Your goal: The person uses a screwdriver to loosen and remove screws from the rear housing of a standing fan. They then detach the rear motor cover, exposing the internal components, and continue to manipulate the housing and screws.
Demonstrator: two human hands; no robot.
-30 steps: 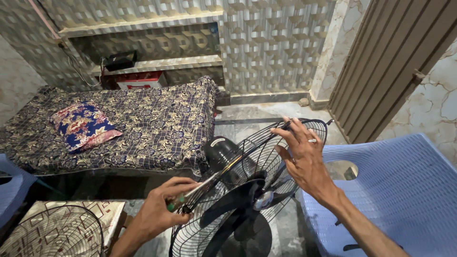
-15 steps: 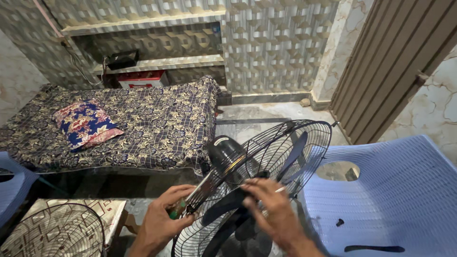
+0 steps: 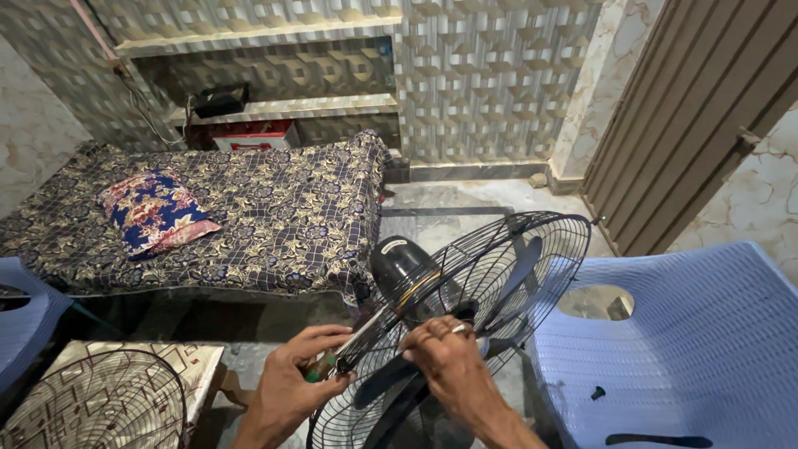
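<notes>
right hand [image 3: 445,353]: was way up on the fan guard's [image 3: 499,274] top rim a second ago, now down at the hub, fingers resting on the wires
left hand [image 3: 291,382]: screwdriver [image 3: 353,345] grip shifted slightly, same spot

Two bare forearms are coming into the picture from the bottom edge, and no sleeve is covering them as far as they are showing. The left hand [image 3: 293,382] is wearing nothing: no glove and no ring on the parts that are showing. The right hand [image 3: 446,363] is wearing a pale, metal-looking ring on one finger. No watch or bracelet is showing on either wrist.
</notes>
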